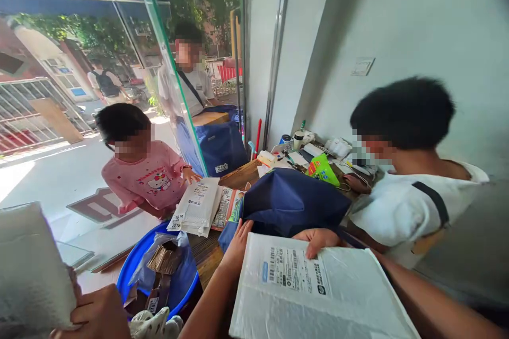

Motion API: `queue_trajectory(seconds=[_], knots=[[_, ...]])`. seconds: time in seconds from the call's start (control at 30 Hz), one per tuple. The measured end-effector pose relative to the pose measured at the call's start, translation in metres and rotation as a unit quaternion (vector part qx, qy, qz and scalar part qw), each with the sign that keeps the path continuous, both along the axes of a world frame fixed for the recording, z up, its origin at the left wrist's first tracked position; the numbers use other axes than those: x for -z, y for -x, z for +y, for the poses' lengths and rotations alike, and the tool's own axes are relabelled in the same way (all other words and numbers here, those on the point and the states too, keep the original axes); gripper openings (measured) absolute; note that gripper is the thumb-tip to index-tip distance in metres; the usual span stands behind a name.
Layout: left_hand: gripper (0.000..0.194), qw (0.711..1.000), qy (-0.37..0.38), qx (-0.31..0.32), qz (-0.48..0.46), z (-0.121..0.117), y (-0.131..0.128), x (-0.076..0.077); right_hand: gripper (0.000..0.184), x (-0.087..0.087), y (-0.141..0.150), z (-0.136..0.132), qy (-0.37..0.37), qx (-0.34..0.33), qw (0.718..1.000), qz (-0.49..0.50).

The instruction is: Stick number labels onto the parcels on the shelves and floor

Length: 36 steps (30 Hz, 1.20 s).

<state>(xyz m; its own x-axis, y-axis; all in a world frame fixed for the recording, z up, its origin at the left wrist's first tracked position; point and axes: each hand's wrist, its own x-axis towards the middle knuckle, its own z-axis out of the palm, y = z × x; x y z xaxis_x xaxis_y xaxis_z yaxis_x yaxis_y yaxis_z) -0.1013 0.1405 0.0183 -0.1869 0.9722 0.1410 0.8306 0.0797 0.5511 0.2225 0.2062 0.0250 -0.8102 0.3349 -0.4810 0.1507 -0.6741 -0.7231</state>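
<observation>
My right hand (318, 239) grips a white padded mailer (353, 280) by its far edge, with the thumb on top beside the printed label. The mailer lies tilted in front of me, label up. My left hand (239, 235) is at the near left edge of a dark blue fabric bag (294, 198), its fingers closed on the cloth; part of the hand is behind the mailer. The bag stands on a wooden table (209, 259). Left of it lie a stack of white mailers (196, 206) and a printed orange-and-white package (227, 206).
A blue bin (123, 275) with cardboard and plastic stands below the table's left end. Another person's hand (99, 312) holds a white package (32, 270) at lower left. People stand left, right and at the glass door (167, 58). Clutter and a green packet (322, 169) lie behind the bag.
</observation>
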Motion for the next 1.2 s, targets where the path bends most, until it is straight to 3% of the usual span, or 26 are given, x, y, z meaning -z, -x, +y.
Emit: queue_trajectory(seconds=[0.07, 0.1, 0.17, 0.2, 0.3, 0.4, 0.47, 0.63, 0.73, 0.8, 0.97, 1.07, 1.2], knots=[[0.019, 0.984, -0.019, 0.179, 0.02, 0.033, -0.045, 0.027, 0.044, -0.003, -0.02, 0.003, -0.033, 0.038, 0.999, -0.005], [0.024, 0.965, -0.032, 0.258, 0.035, 0.045, -0.059, 0.043, 0.045, -0.004, -0.026, 0.004, -0.047, 0.064, 0.997, -0.002], [0.036, 0.93, -0.063, 0.357, 0.067, 0.061, -0.066, 0.068, 0.048, -0.008, -0.031, 0.004, -0.083, 0.119, 0.989, 0.001], [0.038, 0.923, -0.075, 0.371, 0.075, 0.065, -0.063, 0.077, 0.05, -0.01, -0.03, 0.003, -0.101, 0.144, 0.984, 0.001], [0.041, 0.925, -0.09, 0.362, 0.074, 0.066, -0.049, 0.083, 0.054, -0.007, -0.017, -0.004, -0.184, 0.25, 0.95, 0.021], [0.037, 0.927, -0.102, 0.351, 0.087, 0.059, -0.05, 0.073, 0.05, 0.007, -0.005, -0.01, -0.257, 0.38, 0.886, 0.077], [0.032, 0.934, -0.1, 0.328, 0.099, 0.055, -0.056, 0.065, 0.051, 0.015, -0.004, -0.011, -0.258, 0.417, 0.868, 0.086], [0.017, 0.956, -0.096, 0.248, 0.124, 0.055, -0.073, 0.06, 0.049, 0.021, -0.01, -0.002, -0.258, 0.423, 0.866, 0.071], [0.022, 0.969, -0.102, 0.192, 0.117, 0.052, -0.086, 0.066, 0.048, 0.018, -0.008, 0.002, -0.267, 0.419, 0.864, 0.081], [0.031, 0.963, -0.098, 0.224, 0.11, 0.044, -0.097, 0.073, 0.051, 0.017, -0.005, 0.004, -0.268, 0.423, 0.862, 0.082], [0.065, 0.912, -0.069, 0.392, 0.098, 0.007, -0.128, 0.095, 0.056, 0.017, -0.002, 0.01, -0.273, 0.438, 0.852, 0.082], [0.076, 0.927, -0.067, 0.362, 0.073, -0.006, -0.146, 0.112, 0.052, 0.014, -0.004, 0.014, -0.283, 0.428, 0.855, 0.077], [0.063, 0.958, -0.095, 0.263, 0.063, 0.0, -0.165, 0.131, 0.046, 0.01, -0.007, 0.019, -0.288, 0.403, 0.865, 0.08]])
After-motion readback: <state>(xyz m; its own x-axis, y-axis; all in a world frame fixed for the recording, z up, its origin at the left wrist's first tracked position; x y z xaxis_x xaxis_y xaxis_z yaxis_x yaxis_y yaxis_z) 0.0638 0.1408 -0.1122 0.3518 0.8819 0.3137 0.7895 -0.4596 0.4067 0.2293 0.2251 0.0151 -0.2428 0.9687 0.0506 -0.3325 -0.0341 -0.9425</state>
